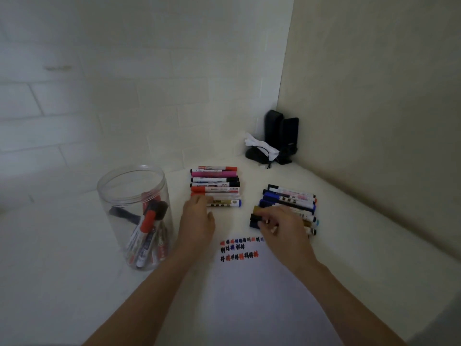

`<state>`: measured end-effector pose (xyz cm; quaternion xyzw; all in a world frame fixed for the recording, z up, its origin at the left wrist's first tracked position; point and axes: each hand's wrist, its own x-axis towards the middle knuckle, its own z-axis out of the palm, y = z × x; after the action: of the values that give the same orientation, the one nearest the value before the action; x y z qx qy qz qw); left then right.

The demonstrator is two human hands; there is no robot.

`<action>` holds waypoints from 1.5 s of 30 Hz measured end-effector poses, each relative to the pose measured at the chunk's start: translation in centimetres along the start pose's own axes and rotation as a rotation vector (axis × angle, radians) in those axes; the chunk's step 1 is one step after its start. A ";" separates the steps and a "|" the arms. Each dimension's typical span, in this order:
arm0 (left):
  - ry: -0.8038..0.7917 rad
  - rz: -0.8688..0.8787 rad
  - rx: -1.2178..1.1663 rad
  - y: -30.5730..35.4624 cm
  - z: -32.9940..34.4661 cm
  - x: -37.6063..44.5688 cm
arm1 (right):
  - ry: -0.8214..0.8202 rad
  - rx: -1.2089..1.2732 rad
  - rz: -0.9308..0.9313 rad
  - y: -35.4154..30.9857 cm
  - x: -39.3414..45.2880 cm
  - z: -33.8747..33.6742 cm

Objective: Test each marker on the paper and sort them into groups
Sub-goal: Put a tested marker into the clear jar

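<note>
One sheet of paper [262,290] lies nearest, between the forearms, bearing three rows of red, blue and black test marks [239,248]. The left hand [198,222] rests its curled fingers on the near end of the left row of markers [215,186], roughly eight counted; whether it grips one cannot be told. The right hand [282,227] pinches a dark-capped marker [255,221] at the near edge of the right group [290,199], roughly eight. Left of the left hand stands one clear jar [134,216] holding several markers. Far beyond the right hand: two black speakers [282,131].
</note>
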<state>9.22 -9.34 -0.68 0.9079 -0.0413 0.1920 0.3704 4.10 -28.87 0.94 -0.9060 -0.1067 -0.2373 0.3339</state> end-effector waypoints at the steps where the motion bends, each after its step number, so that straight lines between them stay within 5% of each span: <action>1: 0.013 0.026 0.072 -0.1 0.1 0.8 | -0.036 0.056 0.049 -0.5 -0.5 0.3; 10: -0.004 0.061 0.433 -2.2 0.9 3.0 | -0.101 0.130 0.213 1.2 -1.5 0.1; 18: -0.091 0.011 0.254 -1.4 0.5 1.2 | -0.078 0.150 0.181 1.4 -0.9 -0.1; 25: -0.218 -0.107 -0.172 1.6 -0.9 -3.2 | -0.040 0.295 0.332 -0.1 -1.8 -0.6; 35: -0.355 0.309 -0.058 2.6 -2.2 -7.4 | -0.230 0.735 0.558 -4.3 -3.8 -0.9; 45: -0.407 0.176 -0.248 2.6 -3.2 -8.4 | -0.232 0.844 0.626 -4.7 -4.5 -1.4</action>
<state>-0.14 -9.57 -0.10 0.8683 -0.2171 0.0301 0.4450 -1.99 -26.41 2.23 -0.7017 0.0462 0.0390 0.7099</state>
